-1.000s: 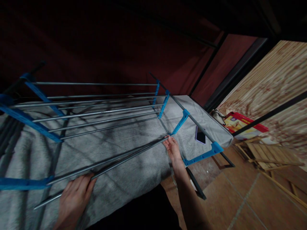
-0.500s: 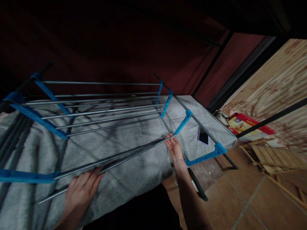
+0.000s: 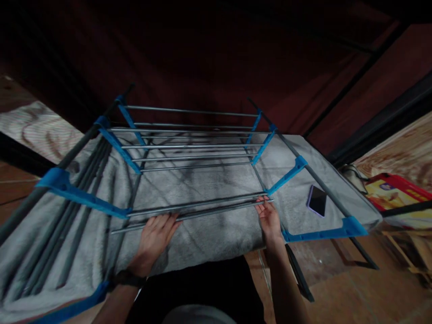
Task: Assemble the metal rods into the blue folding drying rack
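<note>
A half-assembled rack of grey tubes and blue plastic brackets stands on a grey blanket. My left hand (image 3: 155, 240) is closed round a thin metal rod (image 3: 219, 210) near its left end. At the other end, my right hand (image 3: 269, 218) grips the same rod with its fingertips, the tip poking out just past them. This rod lies in front of another metal rod (image 3: 199, 204), which spans from the left blue bracket (image 3: 84, 195) to the right blue bracket (image 3: 286, 175). The held rod's right tip is close to that right bracket; whether they touch I cannot tell.
Several rods (image 3: 185, 146) form a shelf at the back. Loose dark tubes (image 3: 64, 225) lie on the blanket (image 3: 202, 243) at left. A phone (image 3: 317, 201) rests at right, near a front bracket (image 3: 324, 231). Beyond are a red-yellow box (image 3: 398, 193) and wooden furniture (image 3: 408, 252).
My view has turned left, so the rack appears further right. The held rod's right end, formerly meeting the other rod at the bracket, now sits slightly nearer me with its tip showing.
</note>
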Demonstrator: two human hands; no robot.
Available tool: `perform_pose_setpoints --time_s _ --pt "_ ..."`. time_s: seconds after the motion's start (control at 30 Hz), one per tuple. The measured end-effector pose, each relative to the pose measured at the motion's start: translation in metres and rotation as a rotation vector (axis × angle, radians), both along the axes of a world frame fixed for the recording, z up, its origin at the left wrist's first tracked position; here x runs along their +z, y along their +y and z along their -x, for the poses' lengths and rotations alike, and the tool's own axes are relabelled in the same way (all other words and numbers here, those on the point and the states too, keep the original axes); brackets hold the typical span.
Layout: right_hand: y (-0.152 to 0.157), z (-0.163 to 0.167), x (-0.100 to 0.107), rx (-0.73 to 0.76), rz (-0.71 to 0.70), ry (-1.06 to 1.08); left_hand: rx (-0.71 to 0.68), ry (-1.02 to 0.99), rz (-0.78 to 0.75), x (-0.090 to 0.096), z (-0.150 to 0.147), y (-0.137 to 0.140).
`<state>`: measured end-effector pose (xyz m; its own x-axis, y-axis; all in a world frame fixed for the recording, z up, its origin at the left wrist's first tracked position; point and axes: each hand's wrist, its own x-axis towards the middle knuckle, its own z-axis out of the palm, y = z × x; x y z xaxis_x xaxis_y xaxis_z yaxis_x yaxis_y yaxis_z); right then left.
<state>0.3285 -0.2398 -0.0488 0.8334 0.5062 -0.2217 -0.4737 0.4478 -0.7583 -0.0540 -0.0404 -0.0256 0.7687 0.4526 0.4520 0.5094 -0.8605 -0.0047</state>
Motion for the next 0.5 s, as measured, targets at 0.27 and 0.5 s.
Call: perform_pose_setpoints --time_s 0.27,0.5 --pt "-0.013 -0.011 -0.017 -0.001 0.094 -0.051 -0.062 0.061 0.037 0.015 -0.017 -0.006" --pt "-0.017 -0.018 -0.022 0.004 0.089 -0.006 -0.067 0.147 0.003 0.023 -0.022 -0.007"
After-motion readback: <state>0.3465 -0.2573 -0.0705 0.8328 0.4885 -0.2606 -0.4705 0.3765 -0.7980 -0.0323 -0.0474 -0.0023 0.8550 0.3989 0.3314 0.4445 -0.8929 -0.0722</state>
